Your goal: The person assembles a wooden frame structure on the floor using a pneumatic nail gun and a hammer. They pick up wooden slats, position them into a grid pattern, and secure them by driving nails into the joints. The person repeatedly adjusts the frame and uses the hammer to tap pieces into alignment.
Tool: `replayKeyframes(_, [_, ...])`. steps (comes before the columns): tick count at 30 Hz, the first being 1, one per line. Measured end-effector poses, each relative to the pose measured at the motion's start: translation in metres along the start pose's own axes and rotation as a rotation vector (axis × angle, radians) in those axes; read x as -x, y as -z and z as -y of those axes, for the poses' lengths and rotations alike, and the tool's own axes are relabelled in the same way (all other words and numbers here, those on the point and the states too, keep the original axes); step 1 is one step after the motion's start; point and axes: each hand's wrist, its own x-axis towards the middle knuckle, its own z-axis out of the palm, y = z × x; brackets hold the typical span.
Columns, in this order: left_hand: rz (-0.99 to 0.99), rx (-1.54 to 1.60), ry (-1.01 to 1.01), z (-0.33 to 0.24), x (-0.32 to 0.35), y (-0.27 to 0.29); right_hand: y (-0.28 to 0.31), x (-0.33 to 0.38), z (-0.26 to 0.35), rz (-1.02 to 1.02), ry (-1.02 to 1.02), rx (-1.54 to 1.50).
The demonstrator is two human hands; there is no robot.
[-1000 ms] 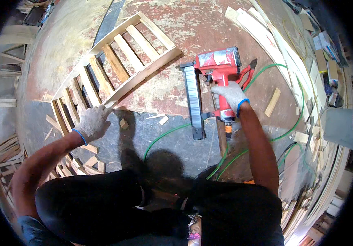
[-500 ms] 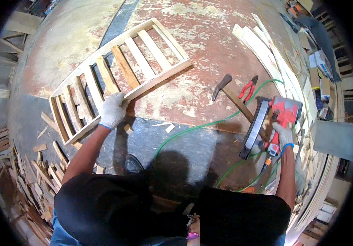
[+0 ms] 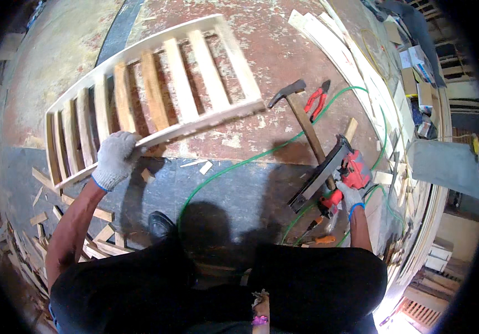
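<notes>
My left hand [image 3: 116,160], in a white knit glove, grips the near rail of a wooden slatted frame [image 3: 156,89] and holds it tilted up off the floor. My right hand [image 3: 350,196], also gloved, holds a red and black nail gun [image 3: 334,175] low at my right side, close to the floor. A green air hose [image 3: 222,172] curves across the floor from the nail gun.
A hammer [image 3: 300,114] and red-handled pliers [image 3: 317,99] lie on the worn painted floor beyond the nail gun. Long wooden strips [image 3: 334,42] are stacked at the right. Wood offcuts [image 3: 44,217] litter the floor at the left. My black shoe [image 3: 161,225] shows below the frame.
My right hand has carried the nail gun from the frame's edge down to my right side. My left hand has lifted the frame's near rail, and the frame has swung up.
</notes>
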Motion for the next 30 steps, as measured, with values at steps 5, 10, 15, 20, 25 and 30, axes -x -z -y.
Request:
replayKeyframes(5, [0.148, -0.034, -0.297, 0.009, 0.007, -0.004, 0.002, 0.044, 0.069, 0.012, 0.194, 0.886])
replayKeyframes(10, [-0.165, 0.122, 0.086, -0.044, 0.012, 0.002, -0.005, 0.062, 0.130, 0.017, 0.535, 0.440])
replayKeyframes(15, [-0.282, 0.149, 0.413, -0.058, 0.124, 0.010, -0.094, 0.095, 0.261, 0.395, 0.674, 0.438])
replayKeyframes(20, [-0.210, -0.035, 0.977, -0.034, 0.289, 0.010, -0.149, 0.147, 0.332, 0.573, 0.837, 0.615])
replayKeyframes(25, [-0.334, -0.060, 1.573, -0.021, 0.452, -0.028, -0.175, 0.179, 0.348, 0.682, 0.913, 0.640])
replayKeyframes(30, [-0.254, -0.023, 1.857, -0.045, 0.545, -0.050, -0.181, 0.198, 0.332, 0.755, 0.902, 0.787])
